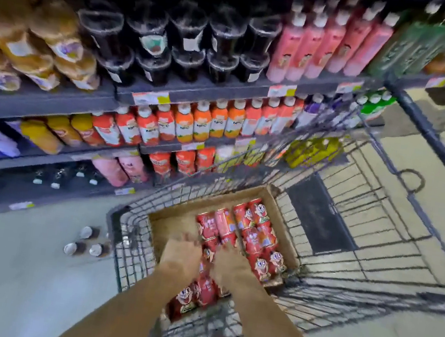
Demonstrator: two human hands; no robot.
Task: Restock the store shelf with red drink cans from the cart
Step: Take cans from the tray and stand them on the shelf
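The red drink cans (pixel 236 242) lie on their sides in a cardboard box (pixel 166 225) inside the cart (pixel 348 245), with their long axes running roughly away from the person, directly under and just ahead of both hands. The left hand (pixel 183 252) and the right hand (pixel 229 261) reach down side by side, close together, the right one a little nearer the full rows. Blur hides the fingers, so I cannot tell whether either hand already grips a can; the shelf (pixel 52 102) is up and to the left of the hands.

Head-height view, steeply down into the cart (pixel 391 153), shelves (pixel 198 92) left.
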